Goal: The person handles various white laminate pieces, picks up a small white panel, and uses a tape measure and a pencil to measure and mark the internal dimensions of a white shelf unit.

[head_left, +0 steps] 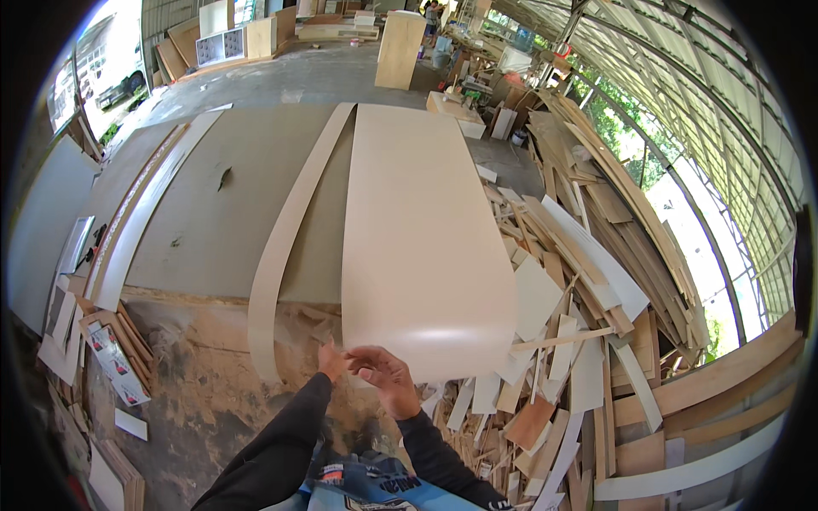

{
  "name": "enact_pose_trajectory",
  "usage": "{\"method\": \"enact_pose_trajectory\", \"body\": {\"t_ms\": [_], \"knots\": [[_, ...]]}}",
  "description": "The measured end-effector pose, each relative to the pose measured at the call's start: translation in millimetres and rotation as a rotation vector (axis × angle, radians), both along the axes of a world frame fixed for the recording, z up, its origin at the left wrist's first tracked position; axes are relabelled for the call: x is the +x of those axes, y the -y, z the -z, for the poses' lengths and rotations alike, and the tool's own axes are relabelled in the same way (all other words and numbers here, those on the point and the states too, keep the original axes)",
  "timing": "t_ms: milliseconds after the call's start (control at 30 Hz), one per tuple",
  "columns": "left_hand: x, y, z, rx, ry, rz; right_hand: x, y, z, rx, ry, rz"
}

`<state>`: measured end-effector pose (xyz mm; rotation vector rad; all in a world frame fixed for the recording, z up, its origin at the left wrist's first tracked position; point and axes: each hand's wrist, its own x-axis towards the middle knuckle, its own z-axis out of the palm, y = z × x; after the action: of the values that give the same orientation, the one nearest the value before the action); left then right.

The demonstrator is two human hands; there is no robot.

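Observation:
A long, cream-coloured laminate sheet [426, 213] lies lengthwise on the worktable, its near end bending down over the edge. At its near left corner is my right hand [383, 376], fingers loosely curled and thumb apart, with nothing visible in it. Close beside it, my left hand [334, 361] is smeared by motion, so its grip cannot be made out. A faint, blurred shape hangs just beyond the left fingers. Left of the sheet runs a narrow cream strip [294, 221], its near end hanging past the table edge.
The grey-brown tabletop board [221, 196] carries a white strip [158, 209] at left. Offcuts [537, 409] lie heaped at right, beside stacked long boards [622, 204]. Bundled panels [119, 358] stand at lower left. An upright wooden panel [400, 49] and a distant person [432, 17] are at the back.

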<state>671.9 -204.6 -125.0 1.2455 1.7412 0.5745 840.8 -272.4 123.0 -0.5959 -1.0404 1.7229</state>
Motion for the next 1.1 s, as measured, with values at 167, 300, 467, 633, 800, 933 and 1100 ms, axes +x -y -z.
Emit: {"method": "enact_pose_trajectory", "body": {"t_ms": [167,300,467,633,800,933,1100], "knots": [[-78.5,71.5,54.8,-0.268,0.060,-0.137,-45.0,25.2,-157.1,0.510,-0.448,-0.507],[-155.0,161.7,102.0,-0.056,0.032,-0.317,-98.5,69.1,-214.1,0.358,-0.898,-0.949],[-251.1,310.1,121.3,-0.227,-0.299,-0.292,-189.8,90.2,-213.3,0.398,-1.185,-1.001],[-290.6,471.6,179.5,-0.443,-0.183,-0.824,-294.4,97.5,-202.6,0.439,-1.369,-1.266],[-317.2,476.9,112.9,-0.535,0.025,-0.807,-362.9,111.8,-210.6,-0.023,-1.485,-1.549],[-331.4,463.5,126.8,-0.454,0.149,-1.024,-401.2,120.1,-196.5,0.234,-1.311,-1.206],[-379.6,451.6,186.0,-0.229,0.262,-1.121,-473.2,56.6,-182.2,0.591,-1.221,-1.435]]}}
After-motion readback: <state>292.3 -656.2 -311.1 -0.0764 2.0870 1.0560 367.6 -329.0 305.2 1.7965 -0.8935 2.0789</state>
